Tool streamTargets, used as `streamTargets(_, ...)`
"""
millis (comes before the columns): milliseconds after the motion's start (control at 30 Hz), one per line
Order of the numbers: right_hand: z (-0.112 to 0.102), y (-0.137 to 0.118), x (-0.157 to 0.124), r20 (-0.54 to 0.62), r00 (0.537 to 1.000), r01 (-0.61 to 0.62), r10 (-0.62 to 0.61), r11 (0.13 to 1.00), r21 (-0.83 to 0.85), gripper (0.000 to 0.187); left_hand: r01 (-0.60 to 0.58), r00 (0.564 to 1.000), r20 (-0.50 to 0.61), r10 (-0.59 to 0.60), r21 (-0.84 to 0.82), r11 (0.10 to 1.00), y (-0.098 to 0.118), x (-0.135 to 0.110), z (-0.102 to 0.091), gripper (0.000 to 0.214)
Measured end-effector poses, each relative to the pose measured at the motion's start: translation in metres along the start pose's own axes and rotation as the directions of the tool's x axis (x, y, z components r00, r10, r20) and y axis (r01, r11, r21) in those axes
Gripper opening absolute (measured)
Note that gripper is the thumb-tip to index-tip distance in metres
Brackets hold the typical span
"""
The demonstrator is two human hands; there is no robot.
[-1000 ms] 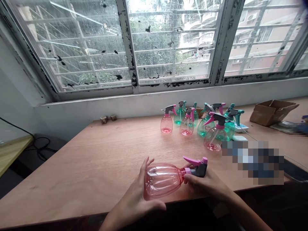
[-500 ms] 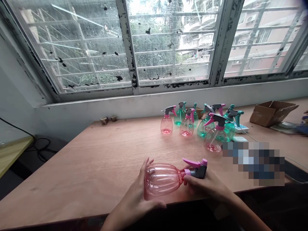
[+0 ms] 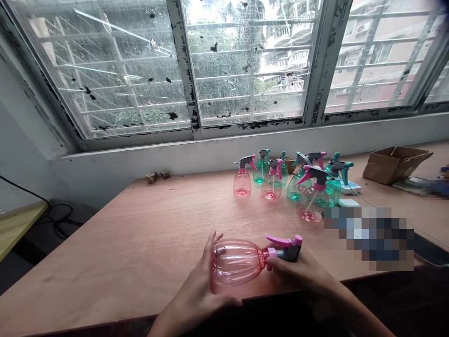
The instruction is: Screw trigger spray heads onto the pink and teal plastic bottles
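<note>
A clear pink spray bottle [image 3: 236,264] lies on its side just above the table's front edge, its base to the left and its grey and pink spray head [image 3: 289,250] to the right. My left hand [image 3: 199,285] cups the base, palm against the bottom, with thumb and fingers around its sides. At the neck, my right hand [image 3: 298,269] pinches the pink collar between thumb and fingers; some of those fingers are hidden behind it. The pink trigger points up and left, untouched.
Several pink and green spray bottles [image 3: 242,182] stand upright toward the back. An open cardboard box [image 3: 391,166] is at the back right, near a white power strip [image 3: 351,187]. Two small brown blocks [image 3: 151,178] sit by the wall. A blurred patch covers part of the right side.
The spray head has dipped very slightly. Both hands keep the same hold on the bottle, and the camera view has shifted a little.
</note>
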State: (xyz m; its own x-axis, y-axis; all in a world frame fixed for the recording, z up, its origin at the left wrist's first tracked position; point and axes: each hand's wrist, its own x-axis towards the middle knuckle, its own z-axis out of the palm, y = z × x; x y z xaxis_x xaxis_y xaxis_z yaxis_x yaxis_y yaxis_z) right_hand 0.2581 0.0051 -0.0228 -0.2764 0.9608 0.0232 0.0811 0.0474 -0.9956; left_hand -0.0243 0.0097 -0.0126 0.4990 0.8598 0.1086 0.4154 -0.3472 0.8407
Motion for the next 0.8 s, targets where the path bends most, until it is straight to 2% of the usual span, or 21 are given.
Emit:
streamTargets(67,-0.001,0.001,-0.001,0.013,1.0,0.019,-0.019,1.0,-0.012,0.037,-0.01,1.0,0.006,0.011,-0.026,1.0,-0.002,-0.001,-0.002,0.126)
streamTargets(200,-0.002,-0.002,-0.002,0.078,0.994,0.076,-0.073,0.996,-0.038,0.029,0.013,1.0,0.006,-0.013,-0.118,0.993,0.001,-0.004,-0.007,0.096)
streamTargets(267,-0.002,-0.004,-0.003,0.094,0.993,0.082,-0.077,0.995,-0.054,0.028,0.04,0.999,0.005,-0.039,-0.117,0.992,0.005,-0.005,-0.008,0.089)
streamTargets(333,-0.001,-0.004,-0.003,0.066,0.996,0.067,-0.063,0.996,-0.058,0.029,0.049,0.999,0.006,-0.048,-0.077,0.996,0.007,-0.004,-0.007,0.09)
streamTargets(467,-0.001,-0.003,-0.002,-0.012,1.0,0.003,-0.004,0.997,-0.075,0.037,0.015,1.0,0.0,-0.015,0.026,1.0,0.006,-0.002,-0.001,0.107)
streamTargets(600,-0.001,-0.002,-0.002,-0.004,1.0,0.016,-0.017,0.997,-0.08,0.036,-0.005,1.0,-0.004,0.005,0.019,1.0,0.0,-0.002,-0.002,0.12)
streamTargets(800,-0.001,-0.012,-0.005,0.051,0.996,0.073,-0.069,0.994,-0.085,0.027,0.027,1.0,0.008,-0.027,-0.075,0.997,0.001,-0.004,-0.008,0.09)
